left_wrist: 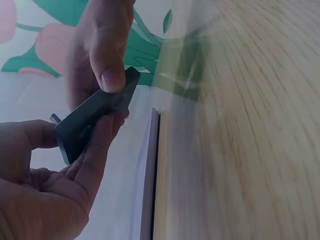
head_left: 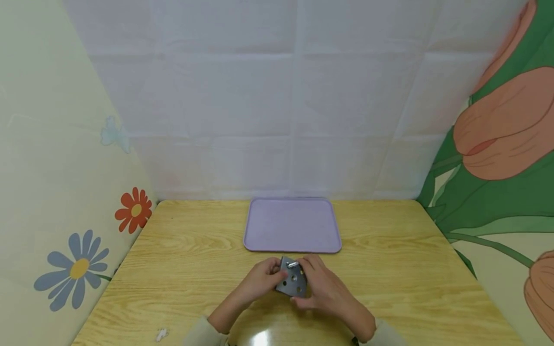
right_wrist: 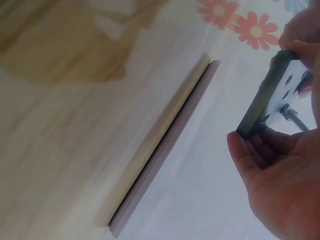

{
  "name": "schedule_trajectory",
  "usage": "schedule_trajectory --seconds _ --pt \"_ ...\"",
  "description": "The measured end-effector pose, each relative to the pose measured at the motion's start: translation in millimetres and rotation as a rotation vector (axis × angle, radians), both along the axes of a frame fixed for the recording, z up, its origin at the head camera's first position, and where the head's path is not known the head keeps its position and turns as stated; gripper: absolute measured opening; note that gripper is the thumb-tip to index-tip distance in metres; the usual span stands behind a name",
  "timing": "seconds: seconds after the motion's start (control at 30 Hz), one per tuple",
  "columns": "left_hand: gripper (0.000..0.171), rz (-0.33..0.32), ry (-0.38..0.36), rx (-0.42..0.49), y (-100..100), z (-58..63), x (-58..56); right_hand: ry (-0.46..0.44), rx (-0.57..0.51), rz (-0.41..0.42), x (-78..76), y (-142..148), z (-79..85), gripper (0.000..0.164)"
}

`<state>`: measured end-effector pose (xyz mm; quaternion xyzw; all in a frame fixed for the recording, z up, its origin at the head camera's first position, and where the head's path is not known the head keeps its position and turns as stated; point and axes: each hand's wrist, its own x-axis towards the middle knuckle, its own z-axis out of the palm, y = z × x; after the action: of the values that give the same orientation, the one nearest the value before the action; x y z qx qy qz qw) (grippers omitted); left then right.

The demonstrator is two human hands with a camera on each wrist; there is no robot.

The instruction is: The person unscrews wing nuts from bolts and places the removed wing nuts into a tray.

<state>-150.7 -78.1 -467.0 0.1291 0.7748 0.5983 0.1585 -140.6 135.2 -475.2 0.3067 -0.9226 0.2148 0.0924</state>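
Note:
A dark grey plate [head_left: 292, 287] with several round holes is held up between both hands, just in front of the tray. From its upper part sticks out a shiny metal bolt [head_left: 293, 264], also seen jutting from the plate's face in the right wrist view [right_wrist: 295, 117]. My left hand [head_left: 261, 281] pinches the plate's left side, thumb on the face and fingers behind. On the opposite side my right hand [head_left: 326, 290] grips it, thumb at the lower edge and fingers near the bolt. Whether the right fingers touch the bolt is unclear.
A purple tray [head_left: 292, 226] lies at the back of the wood-grain table [head_left: 381, 269], against a white sheet [head_left: 225, 163]. Near the front left edge is a small white item [head_left: 161, 335]. Flower-printed walls stand on both sides.

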Motion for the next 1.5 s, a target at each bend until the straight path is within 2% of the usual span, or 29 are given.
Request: schedule_trajectory --seconds 0.27,0.43,0.6,0.7,0.97,1.23,1.5 --pt "0.028 0.010 -0.028 0.016 2.2 9.2 3.4 0.001 0.008 0.038 -1.0 1.3 -1.3 0.078" --pt "0.024 0.023 -0.012 -0.030 3.0 8.4 2.3 0.011 0.017 0.062 -1.6 2.7 -2.2 0.079" --pt "0.020 0.059 0.004 -0.073 4.8 8.9 1.8 -0.035 0.034 0.065 -1.1 3.4 -0.8 0.082" --pt "0.021 0.084 -0.008 -0.056 6.1 10.9 2.5 -0.059 0.047 0.057 -0.7 3.7 0.6 0.084" --pt "0.023 0.145 -0.026 -0.022 8.0 14.0 4.8 -0.028 0.076 0.039 -0.4 3.6 0.6 0.084" --pt "0.024 0.140 -0.086 0.030 8.4 9.7 2.4 -0.026 0.111 0.023 0.7 3.3 1.4 0.083" --pt "0.026 0.140 -0.108 0.026 8.5 8.3 1.0 -0.065 0.145 0.004 2.7 2.4 1.2 0.088"
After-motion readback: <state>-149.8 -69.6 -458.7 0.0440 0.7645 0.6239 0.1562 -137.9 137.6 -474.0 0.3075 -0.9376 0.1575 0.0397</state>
